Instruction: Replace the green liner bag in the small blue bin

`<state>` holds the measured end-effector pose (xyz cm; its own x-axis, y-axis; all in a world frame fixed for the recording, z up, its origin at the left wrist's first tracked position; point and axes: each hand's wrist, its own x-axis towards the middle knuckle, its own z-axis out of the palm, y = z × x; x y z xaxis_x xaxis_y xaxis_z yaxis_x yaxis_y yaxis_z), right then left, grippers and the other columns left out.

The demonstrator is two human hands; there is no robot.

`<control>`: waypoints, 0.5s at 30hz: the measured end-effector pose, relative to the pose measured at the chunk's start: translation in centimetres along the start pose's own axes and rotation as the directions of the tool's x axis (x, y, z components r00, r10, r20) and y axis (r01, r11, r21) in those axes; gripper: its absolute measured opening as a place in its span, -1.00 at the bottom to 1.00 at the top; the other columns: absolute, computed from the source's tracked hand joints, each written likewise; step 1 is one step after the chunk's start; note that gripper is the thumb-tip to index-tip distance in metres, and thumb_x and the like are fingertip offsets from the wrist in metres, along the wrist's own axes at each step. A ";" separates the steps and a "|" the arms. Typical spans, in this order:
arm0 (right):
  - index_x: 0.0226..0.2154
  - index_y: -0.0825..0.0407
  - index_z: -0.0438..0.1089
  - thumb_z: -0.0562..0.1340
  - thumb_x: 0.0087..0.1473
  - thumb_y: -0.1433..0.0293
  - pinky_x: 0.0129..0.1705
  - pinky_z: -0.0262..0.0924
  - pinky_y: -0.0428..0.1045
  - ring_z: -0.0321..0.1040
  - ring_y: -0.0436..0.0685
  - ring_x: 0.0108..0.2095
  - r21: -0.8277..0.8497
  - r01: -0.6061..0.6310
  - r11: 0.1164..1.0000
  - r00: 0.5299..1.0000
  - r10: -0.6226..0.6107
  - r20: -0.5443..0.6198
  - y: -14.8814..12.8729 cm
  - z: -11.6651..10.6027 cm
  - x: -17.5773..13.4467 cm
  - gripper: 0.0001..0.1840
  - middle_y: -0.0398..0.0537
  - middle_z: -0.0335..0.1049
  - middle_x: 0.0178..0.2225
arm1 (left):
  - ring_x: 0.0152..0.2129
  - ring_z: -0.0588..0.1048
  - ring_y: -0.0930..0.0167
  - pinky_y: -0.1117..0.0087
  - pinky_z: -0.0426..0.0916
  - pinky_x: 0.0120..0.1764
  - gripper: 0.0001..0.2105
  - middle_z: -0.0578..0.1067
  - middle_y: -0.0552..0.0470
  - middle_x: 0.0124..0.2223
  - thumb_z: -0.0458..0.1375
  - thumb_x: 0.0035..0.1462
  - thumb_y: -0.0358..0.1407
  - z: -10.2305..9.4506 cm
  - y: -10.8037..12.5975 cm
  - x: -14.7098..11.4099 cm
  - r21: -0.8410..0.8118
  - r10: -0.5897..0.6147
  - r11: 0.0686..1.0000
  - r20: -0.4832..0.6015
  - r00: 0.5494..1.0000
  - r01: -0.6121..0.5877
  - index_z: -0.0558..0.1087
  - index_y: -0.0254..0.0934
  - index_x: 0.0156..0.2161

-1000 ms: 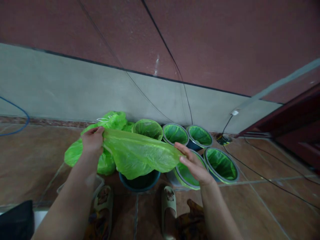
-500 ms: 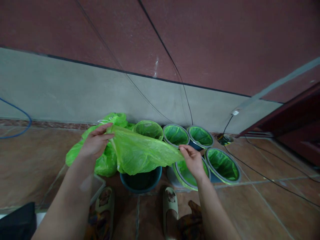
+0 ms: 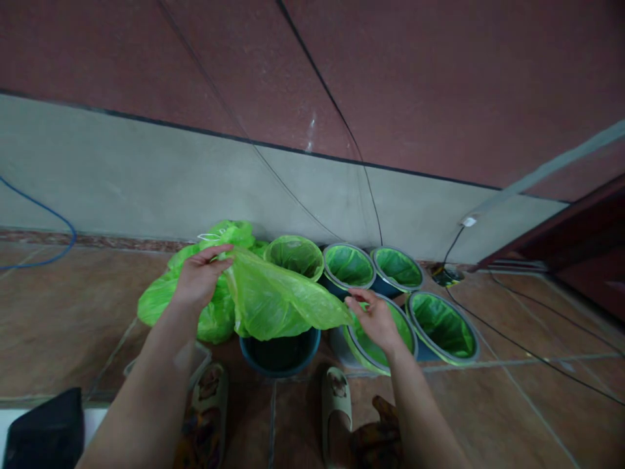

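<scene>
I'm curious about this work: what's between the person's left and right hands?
In the head view, a green bag runs from the left hand to the right hand, partly hiding a blue bin below.

The pale green bag [image 3: 278, 296] stretched between your left hand [image 3: 201, 279] and right hand [image 3: 375, 318] screens the rear of the blue tub [image 3: 280, 373]; the tub's near side lies open, with bare floor [image 3: 288, 417] between your slippers [image 3: 336, 394]. Bulging green plastic [image 3: 159, 301] crowds your left, lined bins [image 3: 442, 326] your right; the wall [image 3: 146, 176] closes the far side.
</scene>
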<state>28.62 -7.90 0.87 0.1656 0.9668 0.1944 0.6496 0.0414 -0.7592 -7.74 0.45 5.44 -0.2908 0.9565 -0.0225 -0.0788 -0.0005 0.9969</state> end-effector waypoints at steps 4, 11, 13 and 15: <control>0.07 -0.03 0.45 0.39 -0.12 0.21 0.07 0.27 0.14 0.42 0.26 0.03 -0.078 0.081 0.994 0.994 -0.074 0.084 -0.2 1.3 -0.3 -0.37 0.05 0.50 0.04 | -0.46 0.45 0.41 0.43 0.34 -0.39 -0.58 0.55 0.06 -0.43 0.43 -0.32 -0.22 0.1 -0.3 0.1 0.006 0.020 1.000 0.030 0.999 -0.020 0.63 -0.29 -0.24; -0.47 -0.09 0.50 0.15 0.04 0.34 -0.26 0.27 0.06 0.43 0.19 -0.41 -0.214 0.025 0.976 0.999 -0.033 -0.033 0.8 2.0 0.7 -0.79 -0.05 0.56 -0.44 | -0.44 0.47 0.40 0.41 0.36 -0.33 -0.63 0.58 0.04 -0.36 0.41 -0.29 -0.21 0.5 0.1 -0.2 0.068 0.048 0.996 0.048 0.998 -0.051 0.60 -0.29 -0.27; -0.41 -0.04 0.50 0.11 0.09 0.28 -0.26 0.26 0.07 0.43 0.21 -0.39 -0.187 0.014 0.982 0.988 -0.042 -0.149 0.5 1.4 1.0 -0.75 0.00 0.56 -0.40 | -0.46 0.47 0.40 0.42 0.35 -0.36 -0.74 0.57 0.05 -0.38 0.34 -0.22 -0.28 0.4 0.1 0.0 0.162 0.100 0.982 -0.011 0.995 -0.097 0.60 -0.28 -0.31; -0.36 0.01 0.49 0.09 0.13 0.23 -0.21 0.26 0.09 0.44 0.23 -0.33 -0.151 0.025 0.988 0.964 -0.064 -0.257 0.0 0.8 1.1 -0.69 0.06 0.55 -0.35 | -0.48 0.47 0.39 0.42 0.35 -0.37 -0.78 0.55 0.06 -0.41 0.25 -0.17 -0.34 0.2 0.0 0.2 0.300 0.163 0.944 -0.048 0.985 -0.141 0.59 -0.27 -0.32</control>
<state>28.20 -6.60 0.60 0.3094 0.8647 0.3957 0.7582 0.0268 -0.6515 -7.59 0.65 5.46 -0.3454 0.9285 0.1364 0.2525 -0.0480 0.9664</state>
